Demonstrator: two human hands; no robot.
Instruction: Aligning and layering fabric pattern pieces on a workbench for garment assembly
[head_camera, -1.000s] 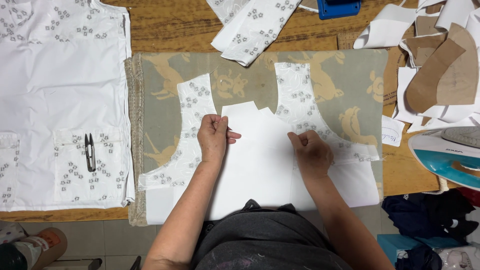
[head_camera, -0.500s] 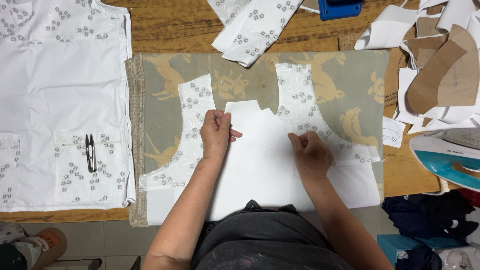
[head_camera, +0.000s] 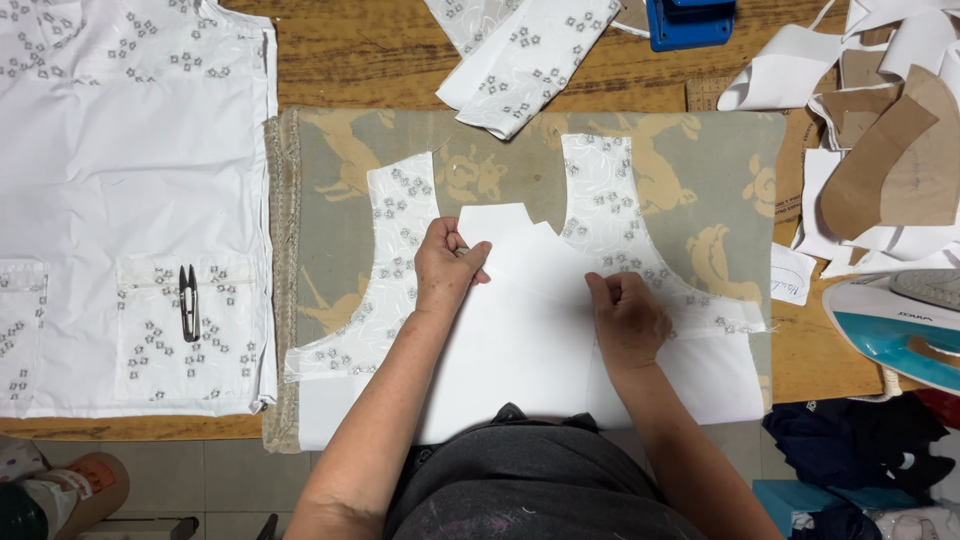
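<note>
Head view: both hands work a white paper pattern (head_camera: 530, 330) lying on a grey animal-print mat (head_camera: 330, 200) at the centre of the frame.
Change: next to half a second ago, almost nothing has shifted; the left hand (head_camera: 448, 268) sits a touch higher on the pattern's top edge.
Left hand: pinching that top edge, fingers curled over it.
Right hand: (head_camera: 625, 315) half closed, fingertips pressing where the pattern meets the right floral fabric piece (head_camera: 620, 225).
Fabric: a matching left floral fabric piece (head_camera: 395, 260) lies under the left hand's side.
Around: thread snips (head_camera: 188, 302) on a white garment (head_camera: 120, 200) at left; an iron (head_camera: 895, 325) at the right edge; brown card patterns (head_camera: 890, 150) at upper right.
In the way: nothing lies on the pattern but the hands.
</note>
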